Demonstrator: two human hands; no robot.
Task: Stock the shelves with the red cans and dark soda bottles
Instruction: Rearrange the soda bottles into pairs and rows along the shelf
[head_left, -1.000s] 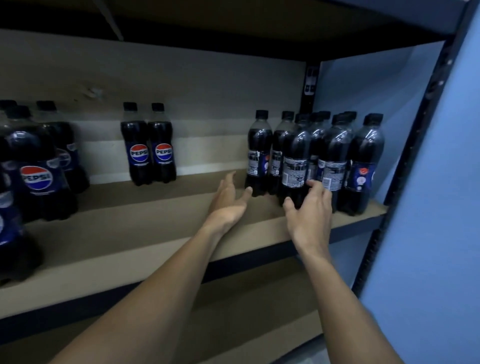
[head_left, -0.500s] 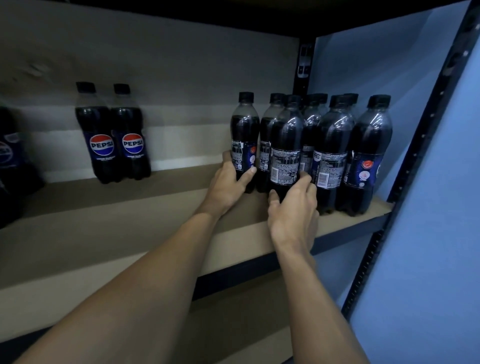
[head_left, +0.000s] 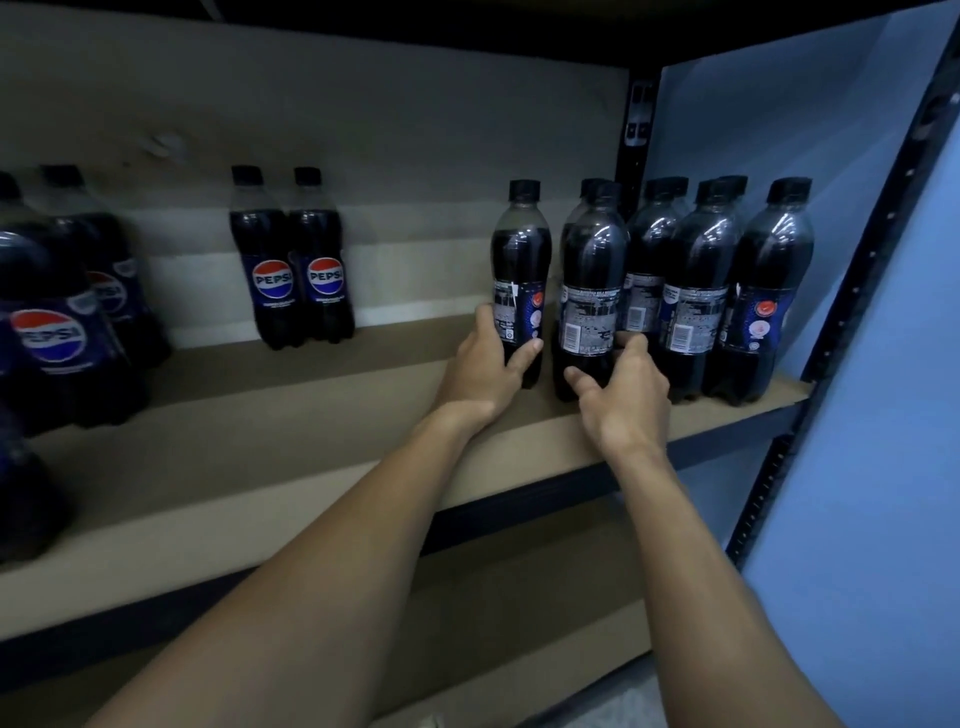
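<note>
Since 1 s ago both hands close on stock at the shelf's right end: the left hand wraps 1 dark soda bottle, and the right hand curls round the neighbouring bottle. The step looks like arranging; next probably calls for turning labels forward.

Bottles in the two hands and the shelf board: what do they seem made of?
Left bottle, in the left hand, and front bottle, in the right hand: likely clear glossy plastic, given bright glints on the shoulders and see-through necks above the dark drink. Shelf board: matte tan, flat, no shine; perhaps fibreboard or particleboard.
</note>
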